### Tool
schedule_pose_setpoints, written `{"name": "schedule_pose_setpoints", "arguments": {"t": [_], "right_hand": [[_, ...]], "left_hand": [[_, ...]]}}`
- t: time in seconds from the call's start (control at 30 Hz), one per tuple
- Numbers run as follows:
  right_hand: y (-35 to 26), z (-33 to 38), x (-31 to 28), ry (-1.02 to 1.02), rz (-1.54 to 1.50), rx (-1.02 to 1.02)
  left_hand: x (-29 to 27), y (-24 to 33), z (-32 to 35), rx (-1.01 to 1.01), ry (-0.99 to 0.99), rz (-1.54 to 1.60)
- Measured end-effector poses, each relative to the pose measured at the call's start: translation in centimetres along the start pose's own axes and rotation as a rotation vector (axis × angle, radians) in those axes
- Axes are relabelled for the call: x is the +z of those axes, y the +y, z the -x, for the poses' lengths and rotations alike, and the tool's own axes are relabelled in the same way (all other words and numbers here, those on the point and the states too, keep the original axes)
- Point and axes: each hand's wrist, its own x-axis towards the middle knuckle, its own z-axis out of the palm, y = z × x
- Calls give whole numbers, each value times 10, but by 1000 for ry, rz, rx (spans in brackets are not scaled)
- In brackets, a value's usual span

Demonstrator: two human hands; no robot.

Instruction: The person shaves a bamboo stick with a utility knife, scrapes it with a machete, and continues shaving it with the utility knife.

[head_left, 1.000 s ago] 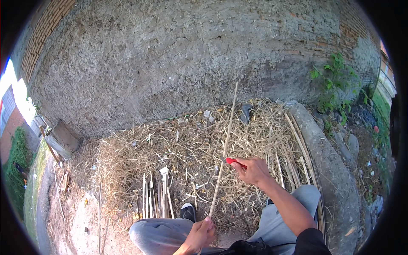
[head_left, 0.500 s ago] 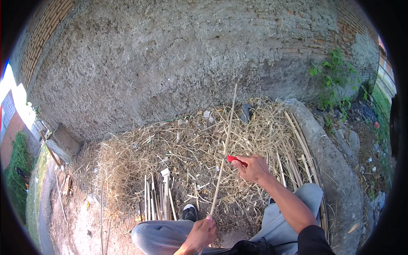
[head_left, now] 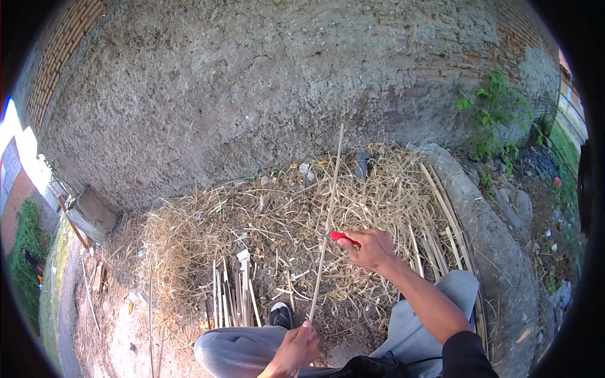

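Note:
A long thin straw-coloured stick (head_left: 328,220) stands nearly upright in front of me, its top reaching up past the straw toward the wall. My left hand (head_left: 296,349) grips its lower end just above my knee. My right hand (head_left: 372,247) holds a small red-handled knife (head_left: 343,237) with its tip against the stick, about halfway up. Both forearms come in from the bottom edge.
A heap of dry straw (head_left: 265,227) lies against a rough plastered wall (head_left: 265,82). Several cut sticks (head_left: 230,302) lie by my shoe (head_left: 281,313). More long stalks (head_left: 441,220) rest beside a concrete kerb (head_left: 498,252). Green weeds (head_left: 495,116) grow at right.
The right hand with the knife has slid slightly down the stick. The left hand keeps its grip low on the stick.

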Motion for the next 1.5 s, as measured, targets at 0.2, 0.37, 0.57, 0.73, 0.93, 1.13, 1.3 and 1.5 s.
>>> {"name": "schedule_pose_setpoints", "arguments": {"t": [0.2, 0.37, 0.57, 0.73, 0.93, 1.13, 1.3, 1.5], "right_hand": [[-20, -3, -14, -66, 12, -49], [-17, -5, -8, -106, -11, 82], [-14, 3, -24, -395, -826, 529], [-22, 21, -90, -559, -489, 432], [-13, 58, -184, -264, -517, 360], [218, 279, -129, 349, 273, 700], [175, 461, -34, 36, 255, 1222], [137, 514, 0, -15, -67, 1212]], "left_hand": [[8, 3, 7, 34, 155, -59], [-8, 2, -5, -22, 59, -117], [-17, 35, 8, -214, -220, 294], [-17, 43, 26, -219, -226, 169], [-12, 32, 46, -78, -132, -111], [-39, 21, 90, -91, 167, -198], [-36, 31, 140, -90, 268, -72], [-48, 92, 168, -233, 134, -250]]}}
